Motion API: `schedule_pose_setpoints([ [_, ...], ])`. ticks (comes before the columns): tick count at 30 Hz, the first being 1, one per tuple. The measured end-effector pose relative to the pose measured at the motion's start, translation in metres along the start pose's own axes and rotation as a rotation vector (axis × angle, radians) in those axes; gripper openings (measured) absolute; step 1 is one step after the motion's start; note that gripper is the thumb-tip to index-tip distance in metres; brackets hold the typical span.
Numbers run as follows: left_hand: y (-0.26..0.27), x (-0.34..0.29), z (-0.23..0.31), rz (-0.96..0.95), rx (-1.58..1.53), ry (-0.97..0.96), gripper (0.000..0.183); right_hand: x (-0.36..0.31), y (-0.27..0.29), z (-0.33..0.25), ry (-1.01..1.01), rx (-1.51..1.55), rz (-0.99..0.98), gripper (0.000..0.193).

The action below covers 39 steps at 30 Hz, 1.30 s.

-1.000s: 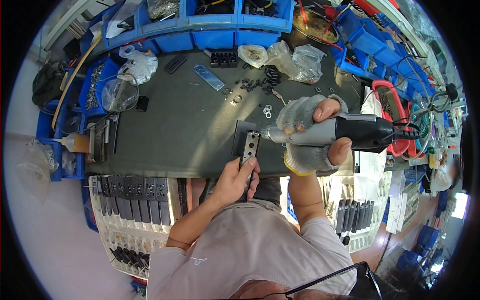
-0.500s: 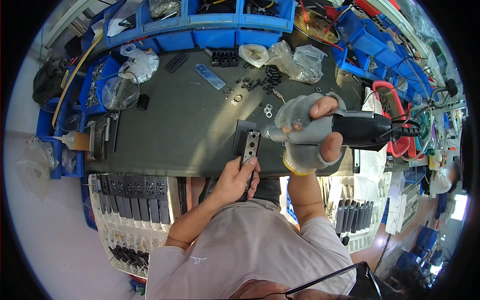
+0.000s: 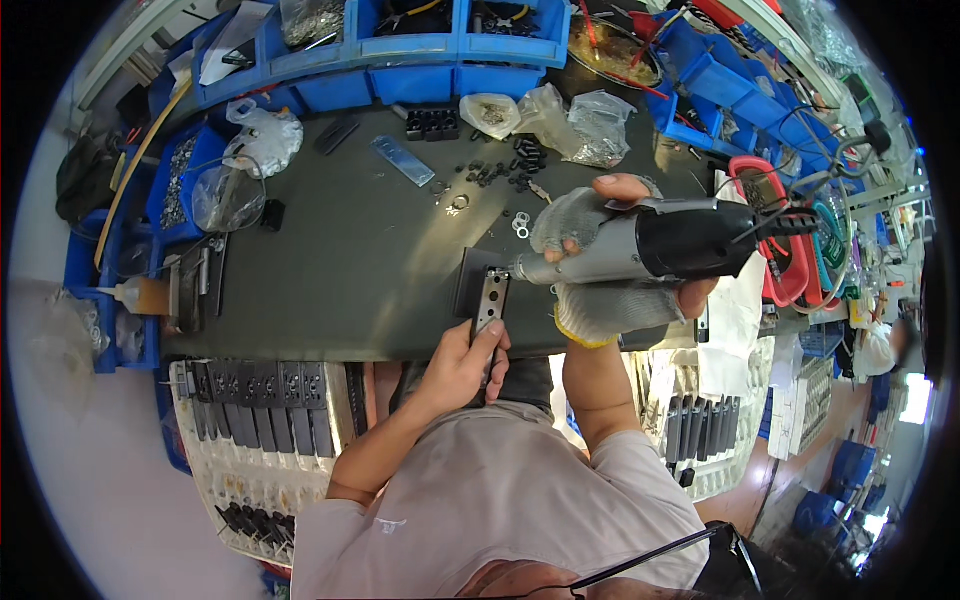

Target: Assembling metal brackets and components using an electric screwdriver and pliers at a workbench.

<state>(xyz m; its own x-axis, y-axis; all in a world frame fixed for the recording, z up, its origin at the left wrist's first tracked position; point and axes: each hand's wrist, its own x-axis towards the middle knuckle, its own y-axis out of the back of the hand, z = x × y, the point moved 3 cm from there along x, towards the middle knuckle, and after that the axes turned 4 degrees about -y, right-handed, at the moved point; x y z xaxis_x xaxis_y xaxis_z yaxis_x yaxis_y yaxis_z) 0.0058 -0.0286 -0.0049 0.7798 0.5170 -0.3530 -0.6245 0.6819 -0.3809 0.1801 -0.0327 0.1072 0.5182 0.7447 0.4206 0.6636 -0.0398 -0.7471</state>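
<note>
My bare left hand (image 3: 464, 368) is closed around a narrow metal bar with round holes (image 3: 491, 297), held upright at the bench's near edge. A black flat plate (image 3: 467, 284) lies just left of the bar's upper end. In a grey work glove that leaves fingertips bare, my right hand (image 3: 590, 255) grips a grey and black electric screwdriver (image 3: 640, 246) lying sideways. The screwdriver's tip points left and meets the bar's top end; whether a screw sits between them is hidden.
Small black parts (image 3: 500, 172), washers (image 3: 521, 224) and plastic bags (image 3: 598, 128) lie farther back. Blue bins (image 3: 415, 82) line the far edge, and a red basket (image 3: 790, 270) stands right. Trays of black parts (image 3: 262, 405) flank my body. A cable runs from the screwdriver's rear.
The view has shifted slightly. The screwdriver remains at the bar's top end, and my right hand has turned a little on its body. My left hand keeps its grip.
</note>
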Motion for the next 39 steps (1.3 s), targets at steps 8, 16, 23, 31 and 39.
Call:
schedule_pose_setpoints([
  [8,0.0,0.001,0.001,-0.009,-0.033,-0.018,0.037,-0.004,0.013,0.006,0.058,-0.063,-0.086,0.09],
  [16,0.003,0.002,0.002,-0.01,-0.045,-0.011,0.037,-0.005,0.008,0.001,0.076,-0.295,0.013,0.093],
  [23,0.004,-0.002,0.006,-0.065,-0.166,0.014,0.027,-0.007,-0.017,-0.01,0.111,-0.155,-0.143,0.104],
  [31,0.003,-0.005,0.004,-0.049,-0.158,0.036,0.028,0.005,0.0,-0.025,0.083,-0.074,-0.301,0.104],
  [39,0.015,-0.001,0.009,0.018,-0.253,0.026,0.025,0.013,0.028,-0.026,0.232,-0.49,0.266,0.069],
])
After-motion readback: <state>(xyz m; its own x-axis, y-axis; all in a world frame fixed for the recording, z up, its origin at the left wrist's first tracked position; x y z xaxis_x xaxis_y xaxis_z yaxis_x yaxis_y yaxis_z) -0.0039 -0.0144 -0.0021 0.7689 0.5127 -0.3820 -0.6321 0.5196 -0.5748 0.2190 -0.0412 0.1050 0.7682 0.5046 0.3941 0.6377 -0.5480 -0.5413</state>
